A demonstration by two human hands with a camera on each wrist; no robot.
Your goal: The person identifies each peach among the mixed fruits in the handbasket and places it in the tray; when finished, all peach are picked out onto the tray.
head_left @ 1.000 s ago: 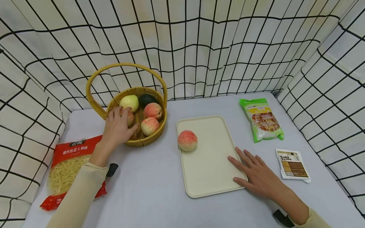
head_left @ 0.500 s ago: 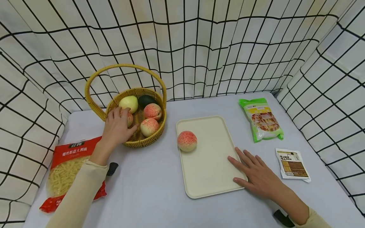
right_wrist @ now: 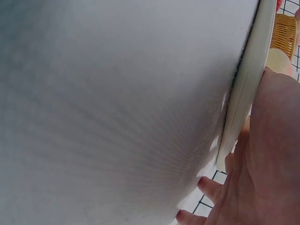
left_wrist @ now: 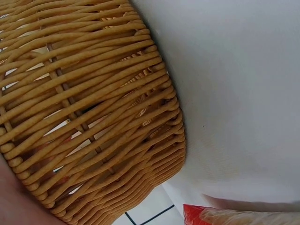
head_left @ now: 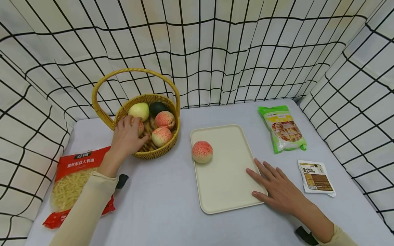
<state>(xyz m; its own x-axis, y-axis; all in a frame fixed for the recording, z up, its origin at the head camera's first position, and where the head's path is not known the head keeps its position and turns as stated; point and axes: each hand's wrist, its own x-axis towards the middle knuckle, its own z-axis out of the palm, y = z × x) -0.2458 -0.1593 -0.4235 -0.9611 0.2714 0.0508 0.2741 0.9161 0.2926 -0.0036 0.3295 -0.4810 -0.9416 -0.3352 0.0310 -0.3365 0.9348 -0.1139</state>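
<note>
The tray (head_left: pixel 227 174) lies on the table (head_left: pixel 154 208), a peach (head_left: pixel 202 151) on its left edge towards the back; left of the tray and farther back stands the basket (head_left: pixel 150 154), with three more peaches (head_left: pixel 165 119) and two other fruits (head_left: pixel 139 111) inside, the left hand (head_left: pixel 126 138) reaching in; well left of the tray lies the pasta bag (head_left: pixel 74 188); at the tray's right edge is the right hand (head_left: pixel 274 188); farther right, a small packet (head_left: pixel 317 178); right and towards the back, a larger packet (head_left: pixel 282 128); behind the tray, netting (head_left: pixel 215 65).
</note>
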